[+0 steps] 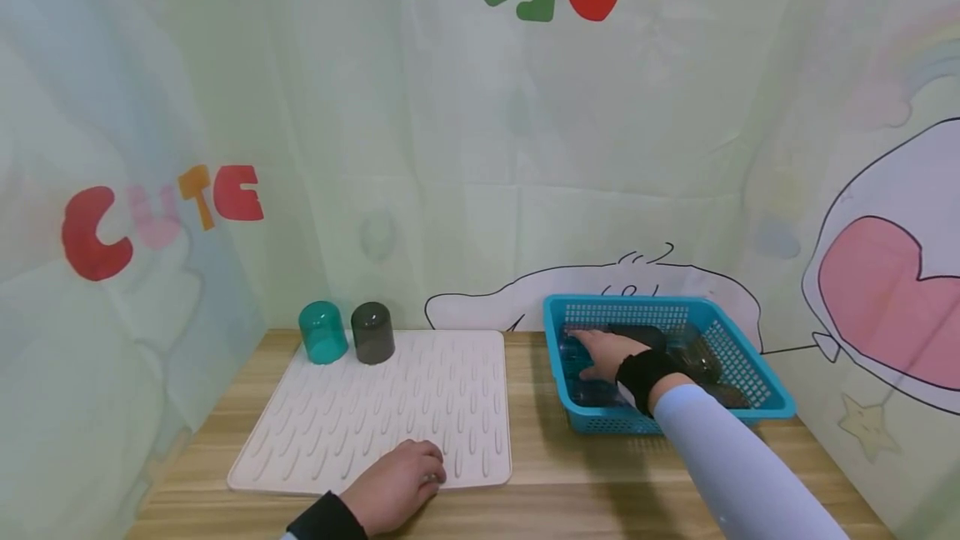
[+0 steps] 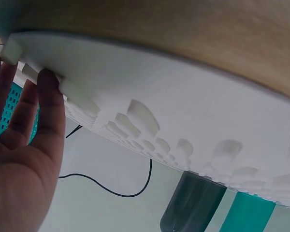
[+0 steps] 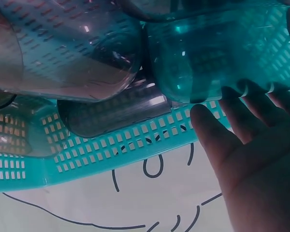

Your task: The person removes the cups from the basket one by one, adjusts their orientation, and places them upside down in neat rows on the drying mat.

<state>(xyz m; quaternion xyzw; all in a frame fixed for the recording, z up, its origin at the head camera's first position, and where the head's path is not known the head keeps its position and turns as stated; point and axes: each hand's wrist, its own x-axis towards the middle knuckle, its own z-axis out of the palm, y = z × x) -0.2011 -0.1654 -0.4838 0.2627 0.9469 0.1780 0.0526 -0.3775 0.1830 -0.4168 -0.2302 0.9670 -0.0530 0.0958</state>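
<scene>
My right hand (image 1: pixel 609 354) reaches into a blue perforated basket (image 1: pixel 738 348). In the right wrist view, its spread fingers are at the side of a teal see-through cup (image 3: pixel 183 67), and I cannot tell how firmly they touch it. Beside that lie a pinkish-grey clear cup (image 3: pixel 63 58) and a dark grey cup (image 3: pixel 118 113). My left hand (image 1: pixel 397 482) rests at the front edge of a white ridged mat (image 1: pixel 427 407), fingers loosely bent and holding nothing. A teal cup (image 1: pixel 323 336) and a dark grey cup (image 1: pixel 372 336) stand upside down at the mat's back left corner.
The mat and basket sit side by side on a wooden tabletop (image 1: pixel 532 457), with bare wood between them. Behind them hangs a printed cloth backdrop (image 1: pixel 465 123). More clear and dark cups (image 1: pixel 701 357) lie in the basket's right part.
</scene>
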